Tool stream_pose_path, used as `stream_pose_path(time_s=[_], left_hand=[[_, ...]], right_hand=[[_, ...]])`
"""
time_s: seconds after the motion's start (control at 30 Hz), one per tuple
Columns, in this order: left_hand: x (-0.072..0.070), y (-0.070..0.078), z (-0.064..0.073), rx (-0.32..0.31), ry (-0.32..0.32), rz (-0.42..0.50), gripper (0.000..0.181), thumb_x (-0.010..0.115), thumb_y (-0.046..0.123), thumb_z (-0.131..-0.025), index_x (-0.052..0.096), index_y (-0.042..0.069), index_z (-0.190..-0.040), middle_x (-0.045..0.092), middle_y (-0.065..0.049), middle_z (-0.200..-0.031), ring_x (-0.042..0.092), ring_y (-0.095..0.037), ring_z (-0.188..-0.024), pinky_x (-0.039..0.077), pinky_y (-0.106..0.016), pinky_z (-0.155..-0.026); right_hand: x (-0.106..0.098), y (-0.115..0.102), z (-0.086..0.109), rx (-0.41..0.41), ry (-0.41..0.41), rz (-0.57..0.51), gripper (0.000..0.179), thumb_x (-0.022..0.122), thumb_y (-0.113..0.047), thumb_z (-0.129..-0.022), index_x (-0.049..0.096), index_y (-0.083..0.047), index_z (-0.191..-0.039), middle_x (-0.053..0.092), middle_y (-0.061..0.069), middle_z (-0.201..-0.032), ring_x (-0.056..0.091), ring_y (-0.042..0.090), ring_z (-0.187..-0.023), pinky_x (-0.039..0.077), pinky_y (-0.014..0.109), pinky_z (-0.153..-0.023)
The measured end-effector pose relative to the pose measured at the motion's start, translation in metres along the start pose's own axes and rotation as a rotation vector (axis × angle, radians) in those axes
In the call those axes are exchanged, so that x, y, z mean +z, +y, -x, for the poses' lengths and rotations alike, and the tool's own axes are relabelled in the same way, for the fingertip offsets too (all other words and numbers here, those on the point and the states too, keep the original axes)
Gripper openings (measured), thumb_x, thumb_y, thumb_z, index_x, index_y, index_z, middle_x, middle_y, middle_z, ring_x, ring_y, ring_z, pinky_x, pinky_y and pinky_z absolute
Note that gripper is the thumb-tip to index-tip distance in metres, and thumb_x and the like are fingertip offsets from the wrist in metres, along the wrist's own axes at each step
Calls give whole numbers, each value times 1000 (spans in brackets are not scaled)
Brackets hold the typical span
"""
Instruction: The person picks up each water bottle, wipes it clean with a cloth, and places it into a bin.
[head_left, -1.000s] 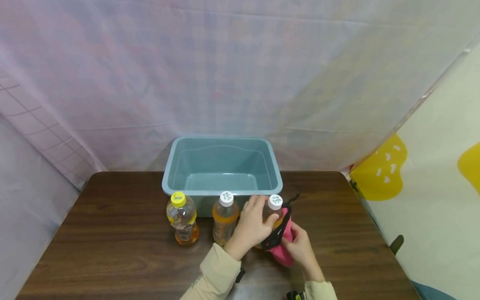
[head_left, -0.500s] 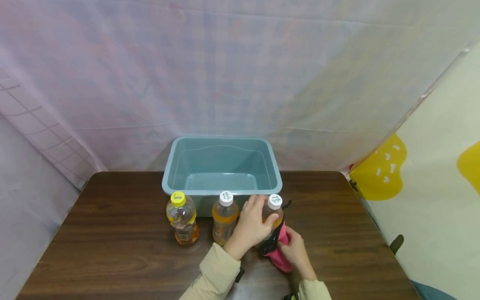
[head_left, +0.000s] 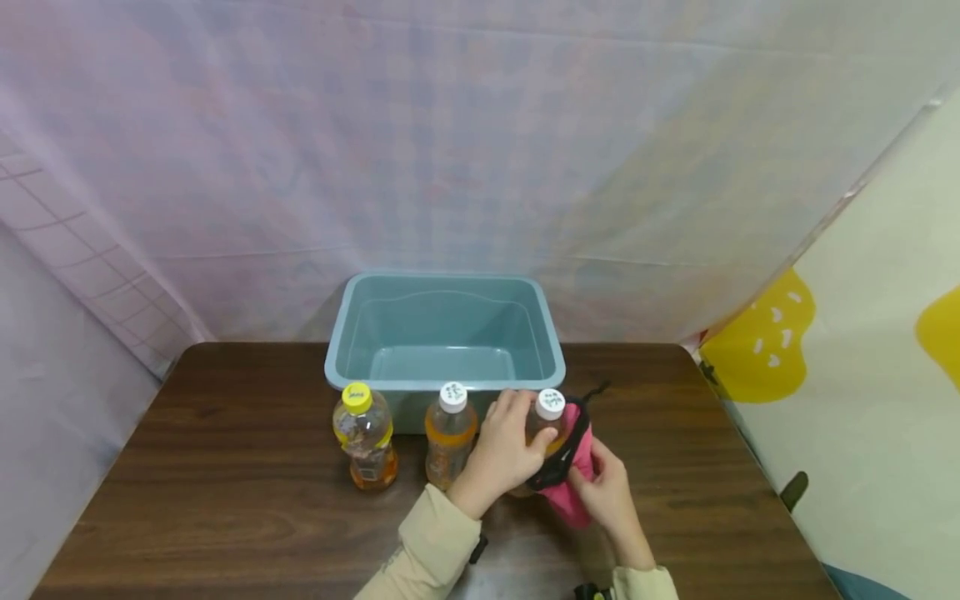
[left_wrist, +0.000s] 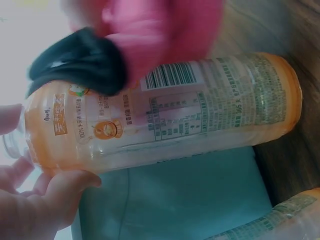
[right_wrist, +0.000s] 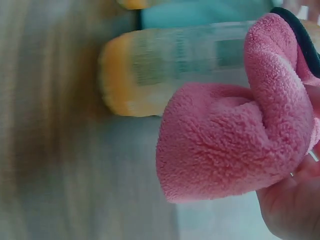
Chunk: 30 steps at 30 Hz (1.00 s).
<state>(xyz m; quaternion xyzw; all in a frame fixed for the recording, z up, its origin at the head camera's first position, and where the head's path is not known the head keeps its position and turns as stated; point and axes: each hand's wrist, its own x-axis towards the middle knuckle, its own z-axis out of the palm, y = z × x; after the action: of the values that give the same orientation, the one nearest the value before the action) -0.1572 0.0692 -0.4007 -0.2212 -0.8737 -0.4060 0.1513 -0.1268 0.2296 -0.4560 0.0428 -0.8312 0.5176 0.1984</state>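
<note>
My left hand (head_left: 501,450) grips a clear plastic bottle (head_left: 551,406) by its upper part; it stands on the table with a white cap. In the left wrist view, the bottle (left_wrist: 175,117) shows orange bands and a printed label, with thumb and fingers around the neck end. My right hand (head_left: 609,496) pinches a fluffy pink cloth (head_left: 566,502) with black edging, which lies against the bottle's right side. Up close in the right wrist view, the cloth (right_wrist: 225,145) is bunched and folded, hiding part of the bottle (right_wrist: 150,70).
To the left stand another white-capped bottle (head_left: 450,442) and a yellow-capped bottle (head_left: 365,442) with amber liquid. Behind them is a blue-grey plastic tub (head_left: 446,386), with nothing in it. A patterned curtain (head_left: 480,167) hangs past the far edge of the brown wooden table (head_left: 225,467).
My right hand brought the pink cloth down and left along the bottle, then back up and to the right. My left hand and the bottles have stayed in place.
</note>
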Motion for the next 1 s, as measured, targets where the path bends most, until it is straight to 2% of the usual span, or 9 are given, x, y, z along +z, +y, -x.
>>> stream_pose_path(time_s=[0.23,0.4,0.6,0.67,0.77,0.9,1.0], left_hand=[[0,0,0,-4,1,-6,35,67,23,-79,55,8,-108,53,-7,-101,53,-23,-87,45,-35,-77],[-1,1,-1,-24,-21,-2,33,66,21,-79,55,9,-108,53,-6,-101,52,-23,-87,45,-35,-77],[-4,1,-2,-39,-38,4,33,65,19,-77,55,10,-107,52,-6,-101,52,-24,-86,45,-35,-76],[-4,1,-2,-35,-36,4,33,65,19,-77,55,9,-107,52,-6,-100,52,-24,-86,45,-35,-76],[-3,1,-2,-21,-29,-1,33,65,19,-78,54,9,-107,52,-7,-99,52,-24,-85,45,-34,-76],[-3,1,-1,-6,-31,-11,34,65,20,-79,53,8,-108,51,-7,-100,51,-23,-86,45,-34,-76],[-3,2,-1,-4,-38,-16,36,65,22,-80,52,8,-110,51,-7,-101,52,-23,-88,45,-34,-77]], right_hand=[[-12,-20,-9,-52,16,19,31,65,15,-65,63,4,-94,61,2,-73,51,1,-63,43,18,-55],[-18,-48,-18,-92,-15,19,28,63,15,-68,62,6,-94,60,7,-71,50,1,-60,43,20,-50],[-19,-77,-21,-48,-41,25,27,60,16,-69,60,11,-96,59,11,-72,49,1,-59,43,22,-50],[-19,-77,-20,-30,-37,29,28,60,16,-69,60,12,-96,59,11,-72,49,1,-59,44,23,-51],[-18,-61,-20,-11,-30,13,31,61,15,-69,60,10,-100,60,9,-75,50,2,-62,44,23,-54],[-17,-39,-18,59,-38,-91,33,60,14,-71,58,8,-104,61,-5,-77,52,4,-68,45,21,-59],[-15,-32,-14,105,-50,-168,33,58,16,-72,55,12,-105,60,-12,-76,54,4,-69,46,20,-60]])
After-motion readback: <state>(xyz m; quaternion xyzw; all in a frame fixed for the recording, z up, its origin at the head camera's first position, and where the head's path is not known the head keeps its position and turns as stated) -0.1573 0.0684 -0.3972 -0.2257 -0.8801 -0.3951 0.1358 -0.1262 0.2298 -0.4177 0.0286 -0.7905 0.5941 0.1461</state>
